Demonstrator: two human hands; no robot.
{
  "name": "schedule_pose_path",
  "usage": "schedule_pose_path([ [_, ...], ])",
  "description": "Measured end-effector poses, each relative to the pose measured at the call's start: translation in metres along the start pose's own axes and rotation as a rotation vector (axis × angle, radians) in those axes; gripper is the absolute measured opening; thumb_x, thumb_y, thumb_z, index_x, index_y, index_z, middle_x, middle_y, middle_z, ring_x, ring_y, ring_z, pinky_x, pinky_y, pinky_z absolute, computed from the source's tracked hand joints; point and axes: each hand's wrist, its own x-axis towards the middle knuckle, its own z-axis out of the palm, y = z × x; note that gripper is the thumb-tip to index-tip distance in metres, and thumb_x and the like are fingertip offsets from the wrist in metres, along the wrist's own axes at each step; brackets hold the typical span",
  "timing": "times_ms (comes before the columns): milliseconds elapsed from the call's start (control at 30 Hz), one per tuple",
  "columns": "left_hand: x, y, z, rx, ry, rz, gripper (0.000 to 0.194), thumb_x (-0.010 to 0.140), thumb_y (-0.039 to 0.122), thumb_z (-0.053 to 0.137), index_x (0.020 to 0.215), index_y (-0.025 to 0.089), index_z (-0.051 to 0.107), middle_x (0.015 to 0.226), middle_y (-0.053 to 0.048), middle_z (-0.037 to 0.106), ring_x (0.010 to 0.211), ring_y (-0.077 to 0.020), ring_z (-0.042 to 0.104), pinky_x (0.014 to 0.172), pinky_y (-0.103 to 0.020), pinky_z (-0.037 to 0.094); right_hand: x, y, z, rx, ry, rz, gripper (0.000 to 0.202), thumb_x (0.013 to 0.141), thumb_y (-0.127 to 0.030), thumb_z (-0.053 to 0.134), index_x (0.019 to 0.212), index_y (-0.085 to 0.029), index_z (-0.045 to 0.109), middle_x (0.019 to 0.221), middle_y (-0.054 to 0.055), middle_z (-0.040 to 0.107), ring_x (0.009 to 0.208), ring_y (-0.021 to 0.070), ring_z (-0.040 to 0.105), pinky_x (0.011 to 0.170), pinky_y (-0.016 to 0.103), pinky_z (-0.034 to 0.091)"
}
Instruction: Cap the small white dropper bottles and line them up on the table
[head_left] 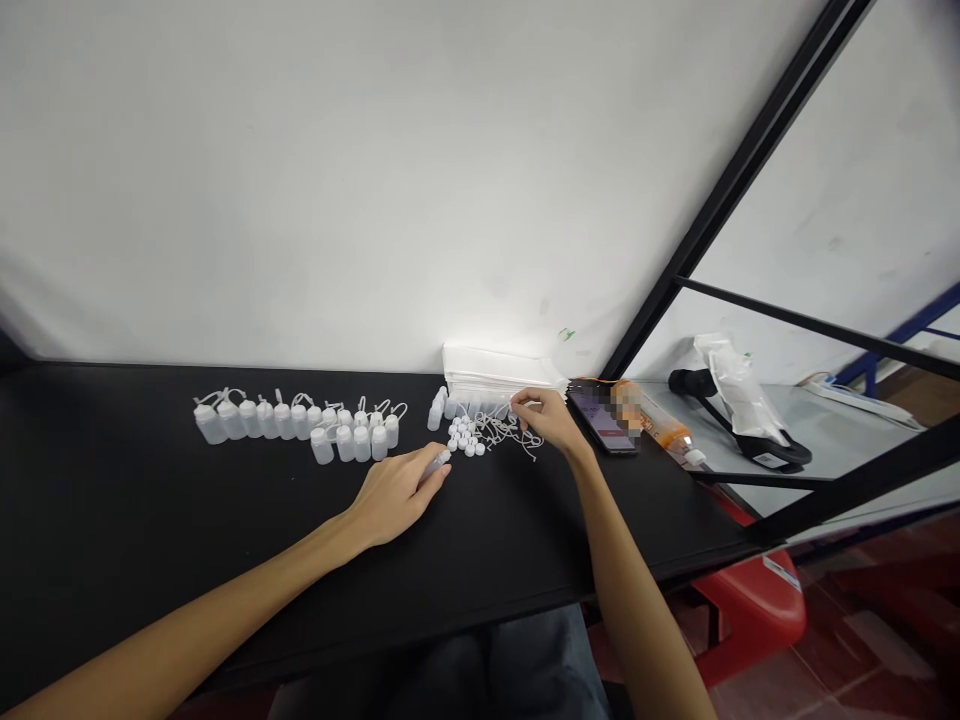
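My left hand [397, 493] is closed around a small translucent bottle [435, 463], its narrow white neck pointing right. My right hand [546, 415] is over the white strings [510, 432], thumb and fingers pinched together; whatever they hold is too small to make out. Between the hands lies a cluster of small white caps [466, 436]. Behind them, several uncapped bottles [437, 408] stand beside a stack of white sheets or bags [499, 370]. On the left, capped bottles with white string loops [282, 420] stand in a long row, with a shorter row [361, 443] in front.
A phone [604, 420] and an orange-labelled drink bottle [664, 428] lie right of my right hand on the black table [480, 560]. Beyond the black metal frame [697, 220] is a glass shelf holding a black object and plastic wrap. A red stool [757, 605] stands below.
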Motion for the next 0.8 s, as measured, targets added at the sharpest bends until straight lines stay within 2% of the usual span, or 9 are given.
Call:
schedule_pose_path([
  [133, 0.000, -0.001, 0.001, -0.004, 0.007, 0.010, 0.029, 0.098, 0.038, 0.033, 0.107, 0.022, 0.054, 0.068, 0.002, 0.061, 0.060, -0.0176, 0.058, 0.055, -0.025, 0.032, -0.003, -0.010, -0.001, 0.167, -0.013, 0.070, 0.023, 0.074, -0.036, 0.065, 0.078, -0.013, 0.062, 0.053, -0.001, 0.058, 0.039, 0.0074, 0.045, 0.038, 0.019, 0.027],
  [200, 0.000, 0.000, 0.001, -0.012, 0.010, 0.009, 0.029, 0.097, 0.039, 0.033, 0.107, 0.021, 0.055, 0.067, 0.002, 0.060, 0.060, -0.0176, 0.057, 0.055, -0.025, 0.031, -0.004, -0.014, -0.001, 0.234, -0.058, 0.075, 0.025, 0.074, -0.037, 0.068, 0.080, -0.014, 0.062, 0.050, -0.002, 0.057, 0.038, 0.0068, 0.042, 0.037, 0.018, 0.026],
  [367, -0.001, 0.003, -0.003, -0.082, -0.005, -0.003, 0.031, 0.099, 0.039, 0.030, 0.109, 0.022, 0.054, 0.067, 0.003, 0.059, 0.059, -0.0171, 0.056, 0.056, -0.025, 0.032, -0.010, -0.027, 0.006, 0.311, -0.213, 0.027, 0.028, 0.073, -0.040, 0.072, 0.080, -0.015, 0.062, 0.054, 0.000, 0.060, 0.046, 0.0103, 0.052, 0.039, 0.019, 0.035],
  [500, -0.001, 0.008, -0.008, -0.146, -0.020, -0.013, 0.032, 0.100, 0.037, 0.026, 0.110, 0.023, 0.052, 0.076, 0.002, 0.062, 0.065, -0.0175, 0.058, 0.060, -0.027, 0.035, -0.018, -0.041, 0.021, 0.253, -0.320, -0.005, 0.026, 0.076, -0.039, 0.072, 0.081, -0.014, 0.065, 0.056, 0.002, 0.064, 0.045, 0.0097, 0.052, 0.040, 0.019, 0.036],
  [600, -0.002, 0.009, -0.010, -0.193, -0.014, -0.019, 0.033, 0.101, 0.035, 0.024, 0.112, 0.023, 0.053, 0.083, 0.002, 0.062, 0.070, -0.0172, 0.058, 0.063, -0.027, 0.036, -0.024, -0.049, 0.035, 0.256, -0.398, -0.022, 0.027, 0.076, -0.039, 0.072, 0.082, -0.013, 0.069, 0.059, 0.005, 0.068, 0.051, 0.0138, 0.061, 0.043, 0.021, 0.040],
  [800, -0.001, 0.005, -0.005, -0.204, 0.024, -0.017, 0.033, 0.100, 0.032, 0.026, 0.107, 0.022, 0.057, 0.077, 0.001, 0.060, 0.067, -0.0167, 0.056, 0.063, -0.027, 0.035, -0.030, -0.053, 0.051, 0.248, -0.420, -0.040, 0.027, 0.073, -0.038, 0.076, 0.080, -0.013, 0.070, 0.059, 0.005, 0.067, 0.054, 0.0159, 0.064, 0.042, 0.020, 0.040],
])
